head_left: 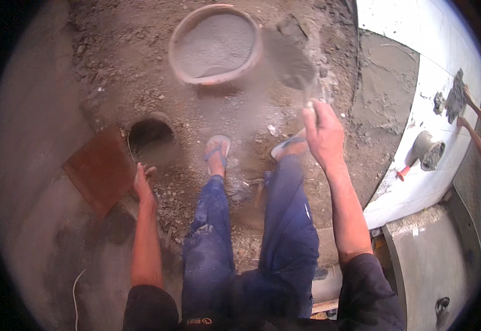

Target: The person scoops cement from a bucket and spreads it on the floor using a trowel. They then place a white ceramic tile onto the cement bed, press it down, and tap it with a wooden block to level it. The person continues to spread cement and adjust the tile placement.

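My right hand (pixel 324 132) is closed around the handle of a trowel whose mortar-grey blade (pixel 293 63) is smeared by motion. The blade is just right of a large round tub (pixel 177 58) holding grey cement mix. On the left, my left hand (pixel 144 179) has its fingers curled at the thin wire handle (pixel 132 150) of a small dark bucket (pixel 169 122). The bucket is tipped toward me, and its inside looks dark and blurred. A reddish-brown square tile (pixel 102 171) lies beside the bucket and my left hand.
Rubbly soil (pixel 141 66) surrounds my sandalled feet. Wet mortar (pixel 386 83) borders white tiles (pixel 395 190) at the right. On them are a mortar-filled bucket (pixel 425 148), a red-handled tool (pixel 402 174) and another person's hands (pixel 465 110) by a mortar heap (pixel 455 99). A white cord (pixel 75 292) lies lower left.
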Motion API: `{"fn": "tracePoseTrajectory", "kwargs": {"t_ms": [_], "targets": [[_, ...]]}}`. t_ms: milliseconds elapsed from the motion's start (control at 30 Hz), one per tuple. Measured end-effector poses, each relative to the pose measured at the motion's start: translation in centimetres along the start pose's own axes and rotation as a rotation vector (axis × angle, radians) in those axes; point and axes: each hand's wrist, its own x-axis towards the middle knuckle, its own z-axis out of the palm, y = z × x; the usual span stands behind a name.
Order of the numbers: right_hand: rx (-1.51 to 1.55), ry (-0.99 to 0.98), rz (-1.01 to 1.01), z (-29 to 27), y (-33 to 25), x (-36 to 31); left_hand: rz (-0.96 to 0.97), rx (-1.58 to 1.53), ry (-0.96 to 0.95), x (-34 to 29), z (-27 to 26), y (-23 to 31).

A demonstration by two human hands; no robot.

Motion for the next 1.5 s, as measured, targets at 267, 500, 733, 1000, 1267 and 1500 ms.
{"fn": "tracePoseTrajectory", "kwargs": {"t_ms": [267,500,733,1000,1267,1500], "targets": [[-0.399,-0.291,-0.046,7.9,-8.1,9.9,-0.149,-0.008,-0.048,5.1,-3.7,0.2],[-0.176,-0.325,0.019,12.9,-8.4,11.2,-0.029,0.123,-0.012,2.3,-3.3,-1.2],[0.277,-0.121,0.041,5.3,-6.0,3.5,-0.065,0.453,-0.028,-9.9,-7.4,-4.0],[0.605,0.167,0.352,-8.9,-0.6,-8.2,0.091,0.716,-0.125,-20.8,-8.6,-1.2],[0.379,0.430,0.687,-11.8,15.8,-14.0,0.515,0.882,-0.358,-34.6,4.5,15.0],[0.458,0.428,0.896,-12.2,23.4,-12.6,0.676,1.491,-0.393,-35.3,12.7,10.1]]}}
